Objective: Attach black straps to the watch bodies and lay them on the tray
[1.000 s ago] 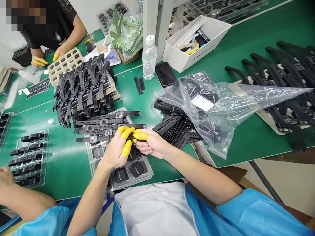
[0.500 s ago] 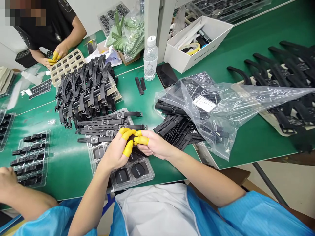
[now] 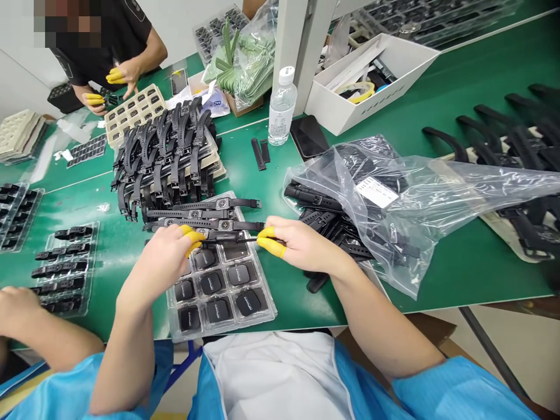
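My left hand (image 3: 168,251) and my right hand (image 3: 295,242), both in yellow finger cots, pinch the two ends of a black smartwatch (image 3: 227,237) with its strap stretched level between them. It hangs above a clear plastic tray (image 3: 258,315) with square black watch bodies in its pockets. Strapped watches (image 3: 225,224) lie across the tray's far end, just beyond my hands. Right of my right hand, loose black straps (image 3: 319,221) spill out of a clear plastic bag (image 3: 420,233).
Stacked trays of strapped watches (image 3: 161,157) stand at the back left. A water bottle (image 3: 282,108), a phone (image 3: 310,137) and a white box (image 3: 341,114) stand behind. Another tray of watches (image 3: 63,268) lies left, near a co-worker's arm (image 3: 48,332). Another person (image 3: 126,64) works across the table.
My hands have moved apart, from close together to opposite ends of the watch, which now stretches straight between them. Across the table, the co-worker's hands have also separated.
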Tool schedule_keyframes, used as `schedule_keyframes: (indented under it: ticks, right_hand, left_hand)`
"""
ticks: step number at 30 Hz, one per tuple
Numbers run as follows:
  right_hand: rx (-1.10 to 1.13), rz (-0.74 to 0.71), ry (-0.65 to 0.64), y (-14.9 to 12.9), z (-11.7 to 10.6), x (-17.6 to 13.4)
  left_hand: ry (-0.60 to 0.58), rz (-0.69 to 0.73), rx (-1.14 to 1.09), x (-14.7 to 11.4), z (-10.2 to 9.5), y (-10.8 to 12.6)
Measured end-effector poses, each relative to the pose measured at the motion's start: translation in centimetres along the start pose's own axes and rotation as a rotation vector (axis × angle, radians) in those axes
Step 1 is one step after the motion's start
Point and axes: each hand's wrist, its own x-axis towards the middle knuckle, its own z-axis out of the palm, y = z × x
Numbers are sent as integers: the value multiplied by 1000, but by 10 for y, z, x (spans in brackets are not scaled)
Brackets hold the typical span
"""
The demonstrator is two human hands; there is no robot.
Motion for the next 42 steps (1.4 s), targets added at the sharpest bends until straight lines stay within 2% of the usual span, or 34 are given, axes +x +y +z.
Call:
schedule_keyframes:
  ticks: [4, 6, 10, 12, 14, 16, 18, 22, 25, 30, 32, 34, 37, 39, 40, 42]
  right_hand:
    - [-41, 58, -108, 3, 5, -2]
    - [-96, 109, -108, 3, 8, -1]
    - [-233, 150, -57, 7, 1, 0]
    - [-253, 116, -3, 12, -7, -1]
    - [-312, 89, 27, 20, -17, -5]
    - [-427, 114, -6, 29, -23, -11]
    - [-533, 179, -73, 36, -26, -15]
    - [-643, 271, -134, 40, -21, -16]
    - [-657, 264, -107, 40, -18, -11]
    - [-652, 273, -41, 44, -18, -7]
    - [-566, 304, 103, 44, -18, -7]
    - [-399, 297, 319, 39, -17, -8]
    - [24, 185, 601, 22, -10, -7]
    - [373, 108, 646, 8, 0, -7]
    - [542, 88, 607, 2, 5, -6]
    - [802, 96, 442, -9, 17, -5]
  left_hand:
    - [-141, 39, -114, -1, 16, -8]
    - [-135, 46, -113, -1, 30, -8]
    - [80, -18, 3, -3, 53, -5]
    - [198, -52, 54, -9, 58, 0]
    - [261, -87, 103, -19, 60, 9]
    - [219, -101, 176, -31, 59, 21]
    - [109, -104, 288, -40, 59, 32]
    - [-38, -138, 432, -43, 61, 44]
    - [-66, -167, 438, -37, 64, 45]
    - [-34, -175, 448, -34, 67, 42]
    - [-42, -184, 436, -33, 68, 42]
    - [-73, -200, 414, -31, 67, 40]
    - [-130, -194, 346, -29, 55, 35]
    - [-123, -179, 242, -28, 39, 33]
    - [-89, -185, 165, -27, 30, 33]
    - [19, -218, -35, -22, 16, 38]
